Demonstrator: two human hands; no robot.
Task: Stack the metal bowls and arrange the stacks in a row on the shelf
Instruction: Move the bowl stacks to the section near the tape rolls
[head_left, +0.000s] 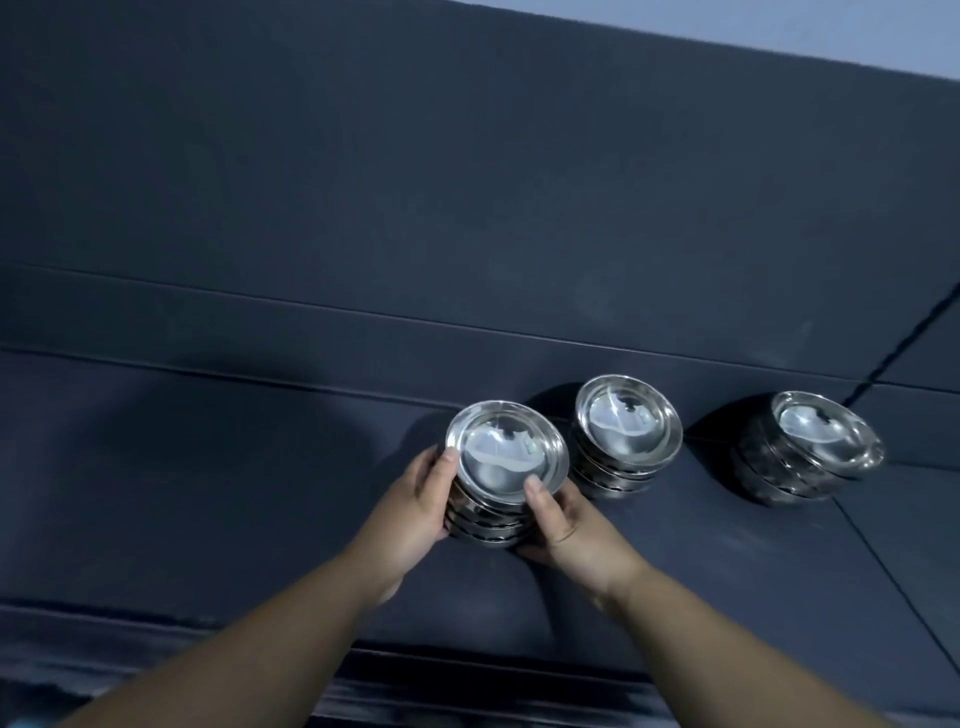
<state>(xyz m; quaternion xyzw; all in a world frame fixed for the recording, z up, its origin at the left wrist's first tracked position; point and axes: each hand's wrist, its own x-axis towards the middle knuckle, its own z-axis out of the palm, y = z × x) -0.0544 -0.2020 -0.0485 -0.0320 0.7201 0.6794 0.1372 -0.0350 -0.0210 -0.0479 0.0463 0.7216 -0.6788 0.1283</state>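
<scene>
A dark shelf (260, 467) fills the view, its matte top running back to a dark wall, with a seam crossing it toward the right end. Three stacks of metal bowls stand along it in a rough row. The right stack (810, 452) sits alone near the seam, the middle stack (626, 439) stands well apart from it, and the left stack (498, 478) is just beside the middle one, a little nearer the shelf's front edge.

The left hand (415, 509) and the right hand (569, 525) are both clamped on the left stack, palms pressed to its sides and thumbs hooked over the top bowl's rim. Whether its base rests on the shelf is hard to tell.

To finish this step well, the stack probably needs nudging back until it lines up with the other two. Even pressure from both sides should keep the nested bowls from sliding or tipping, and a small gap left beside the middle stack would avoid knocking it.
</scene>
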